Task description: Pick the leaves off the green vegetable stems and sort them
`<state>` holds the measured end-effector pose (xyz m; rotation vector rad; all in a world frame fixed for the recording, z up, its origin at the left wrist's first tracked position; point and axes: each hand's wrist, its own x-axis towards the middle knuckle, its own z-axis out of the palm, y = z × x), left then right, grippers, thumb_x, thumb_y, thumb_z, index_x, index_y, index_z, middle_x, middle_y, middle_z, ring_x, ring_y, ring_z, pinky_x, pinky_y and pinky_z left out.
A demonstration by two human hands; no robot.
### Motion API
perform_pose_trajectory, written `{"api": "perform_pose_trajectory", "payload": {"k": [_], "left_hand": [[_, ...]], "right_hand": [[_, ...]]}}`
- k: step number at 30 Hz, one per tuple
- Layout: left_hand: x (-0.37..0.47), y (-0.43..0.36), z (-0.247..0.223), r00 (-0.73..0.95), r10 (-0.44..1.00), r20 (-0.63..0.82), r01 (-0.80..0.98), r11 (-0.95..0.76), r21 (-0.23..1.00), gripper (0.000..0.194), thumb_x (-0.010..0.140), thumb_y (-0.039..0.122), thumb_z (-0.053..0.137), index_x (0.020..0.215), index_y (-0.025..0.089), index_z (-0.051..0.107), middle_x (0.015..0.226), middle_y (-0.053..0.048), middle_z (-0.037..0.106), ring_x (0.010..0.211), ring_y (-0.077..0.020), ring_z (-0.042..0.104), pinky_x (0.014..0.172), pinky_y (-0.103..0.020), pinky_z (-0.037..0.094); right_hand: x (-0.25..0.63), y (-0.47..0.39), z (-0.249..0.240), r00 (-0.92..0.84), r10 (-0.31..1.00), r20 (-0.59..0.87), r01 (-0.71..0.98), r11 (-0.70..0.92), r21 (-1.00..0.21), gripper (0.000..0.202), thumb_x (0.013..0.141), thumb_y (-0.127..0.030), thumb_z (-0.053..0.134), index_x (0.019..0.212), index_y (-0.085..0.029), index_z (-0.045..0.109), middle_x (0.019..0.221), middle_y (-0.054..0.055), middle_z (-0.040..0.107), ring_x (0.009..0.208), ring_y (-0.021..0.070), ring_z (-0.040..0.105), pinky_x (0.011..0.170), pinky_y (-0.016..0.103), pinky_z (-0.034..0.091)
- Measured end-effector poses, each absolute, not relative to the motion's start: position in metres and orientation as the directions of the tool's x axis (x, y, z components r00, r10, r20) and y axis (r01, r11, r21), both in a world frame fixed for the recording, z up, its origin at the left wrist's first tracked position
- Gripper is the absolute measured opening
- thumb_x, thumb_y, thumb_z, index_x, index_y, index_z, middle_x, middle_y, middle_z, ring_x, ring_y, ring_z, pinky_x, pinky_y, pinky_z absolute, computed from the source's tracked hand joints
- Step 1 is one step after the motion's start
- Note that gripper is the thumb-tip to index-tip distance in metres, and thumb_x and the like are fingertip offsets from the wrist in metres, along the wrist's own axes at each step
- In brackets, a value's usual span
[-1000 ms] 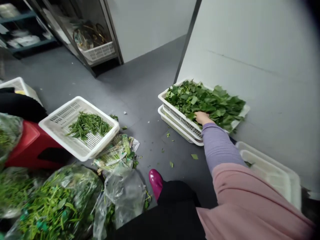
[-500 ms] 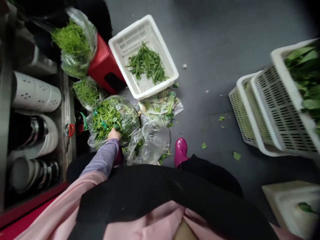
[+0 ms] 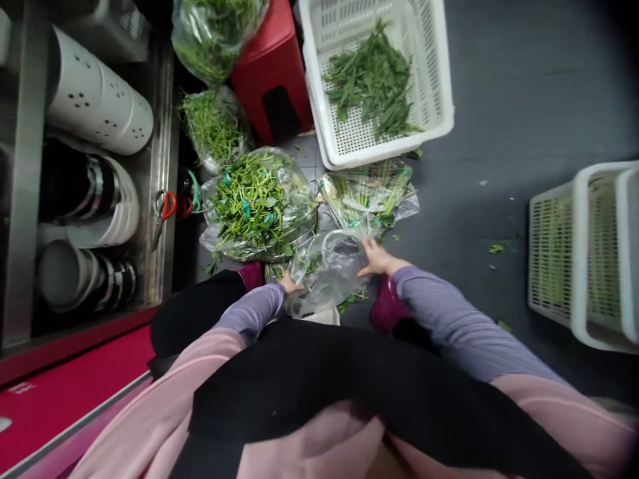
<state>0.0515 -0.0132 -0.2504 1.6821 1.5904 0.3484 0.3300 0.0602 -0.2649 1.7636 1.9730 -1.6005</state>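
Note:
A clear plastic bag (image 3: 327, 269) with a few green scraps lies on the floor between my feet. My left hand (image 3: 290, 285) is at its left edge, thumb and fingers apart, the fingertips partly hidden. On the bag's right side my right hand (image 3: 377, 257) is open, its fingers spread against the plastic. Just beyond is a bag of leafy green stems (image 3: 249, 206) with green ties among them. To its right, bundled greens in clear wrap (image 3: 367, 193) lie flat in front of a white basket (image 3: 319, 143) that holds a pile of cut green leaves (image 3: 372, 83).
A red box (image 3: 272, 60) and more bagged greens (image 3: 212, 130) stand farther back. On the left, a metal shelf (image 3: 164, 133) holds white containers (image 3: 107, 100) and red-handled scissors (image 3: 168, 205). White crates (image 3: 579, 253) are at right. Leaf scraps (image 3: 495, 249) dot the floor.
My left hand has left the leafy stems and come to the plastic bag. My right hand has entered view at the bag's other side. The view has shifted left and down.

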Motion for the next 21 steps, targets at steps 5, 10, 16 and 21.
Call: {"api": "perform_pose_trajectory", "payload": {"k": [5, 10, 16, 21], "left_hand": [[0.091, -0.044, -0.251, 0.359, 0.704, -0.613, 0.712, 0.217, 0.667, 0.005, 0.070, 0.009, 0.064, 0.065, 0.011, 0.062, 0.049, 0.000, 0.058, 0.042, -0.0098, 0.054, 0.047, -0.019, 0.045], [0.101, -0.020, -0.216, 0.391, 0.712, -0.583, 0.697, 0.185, 0.693, 0.015, 0.075, 0.023, 0.062, 0.085, 0.012, 0.067, 0.077, -0.010, 0.067, 0.074, -0.0189, 0.065, 0.066, -0.027, 0.051], [0.057, 0.062, -0.139, 0.359, 0.930, -0.079, 0.768, -0.246, 0.591, 0.101, 0.047, 0.066, 0.068, 0.125, 0.007, 0.044, 0.128, -0.025, 0.041, 0.120, -0.0381, 0.038, 0.097, -0.050, 0.033], [-0.019, 0.119, -0.111, 0.260, 0.962, 0.087, 0.858, -0.272, 0.436, 0.046, 0.087, 0.035, 0.047, 0.119, 0.002, 0.044, 0.117, -0.014, 0.042, 0.117, -0.0273, 0.043, 0.095, -0.042, 0.033]], "right_hand": [[0.241, -0.039, -0.271, -0.516, 0.583, -0.628, 0.502, -0.388, -0.773, 0.063, 0.040, -0.021, 0.075, 0.100, -0.017, 0.058, 0.098, 0.008, 0.060, 0.091, 0.0244, 0.055, 0.084, 0.039, 0.044], [0.233, -0.021, -0.244, -0.369, 0.703, -0.608, 0.405, -0.467, -0.786, 0.015, 0.060, -0.021, 0.058, 0.074, -0.022, 0.057, 0.079, 0.004, 0.062, 0.080, 0.0224, 0.053, 0.082, 0.041, 0.042], [0.194, 0.096, -0.158, -0.224, 0.890, -0.397, 0.067, -0.393, -0.917, 0.027, 0.071, -0.032, 0.059, 0.093, -0.018, 0.055, 0.093, 0.004, 0.059, 0.095, 0.0201, 0.054, 0.086, 0.038, 0.044], [0.132, 0.150, -0.096, -0.469, 0.872, -0.140, -0.103, -0.212, -0.972, 0.044, 0.076, -0.025, 0.056, 0.116, -0.009, 0.048, 0.103, 0.004, 0.058, 0.099, 0.0159, 0.054, 0.086, 0.037, 0.043]]}}
